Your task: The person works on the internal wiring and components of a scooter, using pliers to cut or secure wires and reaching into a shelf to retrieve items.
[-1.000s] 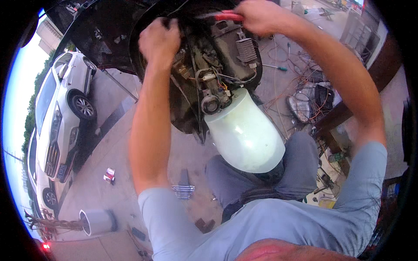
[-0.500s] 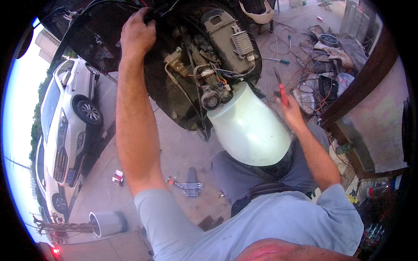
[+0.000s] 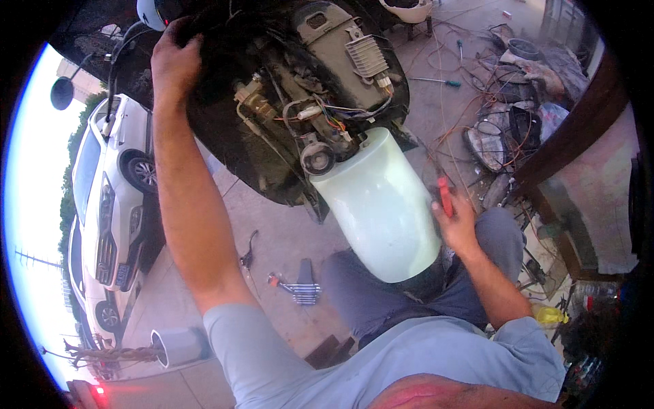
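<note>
My left hand (image 3: 176, 61) is closed at the upper edge of the dark front assembly of a vehicle (image 3: 218, 136); what its fingers grip is hidden in shadow. That assembly carries a finned metal part (image 3: 368, 56), coloured wires (image 3: 337, 121) and a round dark part (image 3: 317, 158). Below them sits a pale, glossy curved fender (image 3: 375, 211). My right hand (image 3: 455, 221) holds a red-handled tool (image 3: 444, 196), apparently pliers, low beside the fender's right side.
Cables and dark bundles (image 3: 518, 116) lie at the right beside a brown beam (image 3: 569, 143). A screwdriver (image 3: 452, 83) and wrenches (image 3: 305, 293) lie on the floor. Parked white cars (image 3: 109, 204) and a planter (image 3: 178, 346) are at the left.
My right hand has come down from the top of the assembly to beside the fender with the tool. My left hand has moved up and to the left in the picture.
</note>
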Available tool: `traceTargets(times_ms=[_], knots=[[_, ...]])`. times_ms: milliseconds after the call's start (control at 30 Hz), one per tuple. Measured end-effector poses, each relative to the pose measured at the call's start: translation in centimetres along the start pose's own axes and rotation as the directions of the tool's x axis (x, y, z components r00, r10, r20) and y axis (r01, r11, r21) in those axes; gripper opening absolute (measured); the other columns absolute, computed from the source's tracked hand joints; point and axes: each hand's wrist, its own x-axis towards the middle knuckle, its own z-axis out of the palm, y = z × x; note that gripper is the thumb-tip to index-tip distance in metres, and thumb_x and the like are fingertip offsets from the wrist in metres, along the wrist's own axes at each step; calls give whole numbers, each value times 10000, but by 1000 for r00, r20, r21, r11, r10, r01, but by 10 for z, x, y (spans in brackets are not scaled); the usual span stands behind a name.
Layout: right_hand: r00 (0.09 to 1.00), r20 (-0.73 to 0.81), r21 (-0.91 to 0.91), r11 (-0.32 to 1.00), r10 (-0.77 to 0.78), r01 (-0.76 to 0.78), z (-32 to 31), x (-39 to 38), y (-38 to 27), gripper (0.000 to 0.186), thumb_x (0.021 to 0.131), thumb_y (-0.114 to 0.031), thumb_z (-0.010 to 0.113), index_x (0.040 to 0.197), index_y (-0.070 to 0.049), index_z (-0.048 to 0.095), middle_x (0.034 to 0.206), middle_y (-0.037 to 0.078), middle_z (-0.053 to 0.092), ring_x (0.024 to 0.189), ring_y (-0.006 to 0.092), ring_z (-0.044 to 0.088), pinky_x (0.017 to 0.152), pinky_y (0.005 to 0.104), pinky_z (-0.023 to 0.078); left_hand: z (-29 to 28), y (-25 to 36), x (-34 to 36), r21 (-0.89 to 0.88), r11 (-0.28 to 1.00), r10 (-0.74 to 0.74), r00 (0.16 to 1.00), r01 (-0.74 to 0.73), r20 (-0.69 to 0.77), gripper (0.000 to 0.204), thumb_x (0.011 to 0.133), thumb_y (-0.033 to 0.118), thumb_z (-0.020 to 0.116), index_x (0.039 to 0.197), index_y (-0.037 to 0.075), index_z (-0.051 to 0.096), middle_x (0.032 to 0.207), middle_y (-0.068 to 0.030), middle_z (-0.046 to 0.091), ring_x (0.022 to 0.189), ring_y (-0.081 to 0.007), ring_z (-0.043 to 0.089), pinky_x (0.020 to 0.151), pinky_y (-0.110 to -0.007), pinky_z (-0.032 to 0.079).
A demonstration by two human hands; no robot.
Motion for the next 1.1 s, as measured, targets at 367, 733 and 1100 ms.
traceTargets(times_ms=[367, 733, 1100], knots=[[654, 447, 80, 755, -611, 651, 32, -89, -79, 315, 768, -140, 750, 1063, -62, 672, 1130, 196, 631, 896, 336, 676, 691, 445, 563, -8, 14, -4, -85, 988, -121, 991, 126, 60, 430, 897, 119, 621, 1326, 114, 651, 1229, -170, 702, 1160, -308, 659, 1025, -377, 474], [446, 715, -126, 529, -538, 839, 7, -79, -58, 302, 838, -238, 598, 1090, -92, 677, 1389, 183, 562, 1334, 303, 529, 787, 384, 512, -5, -15, 5, -10, 995, -99, 993, 100, 64, 427, 902, 174, 630, 1325, 124, 657, 1197, -152, 720, 1086, -277, 682, 980, -368, 491], [813, 322, -299, 763, -485, 573, -41, -29, -15, 269, 790, -183, 759, 1017, -43, 720, 1282, 253, 611, 963, 393, 695, 793, 447, 575, -4, -30, 21, 91, 995, 42, 996, -49, 74, 424, 889, 154, 626, 1306, 83, 661, 1217, -158, 711, 1112, -297, 671, 1001, -368, 479]])
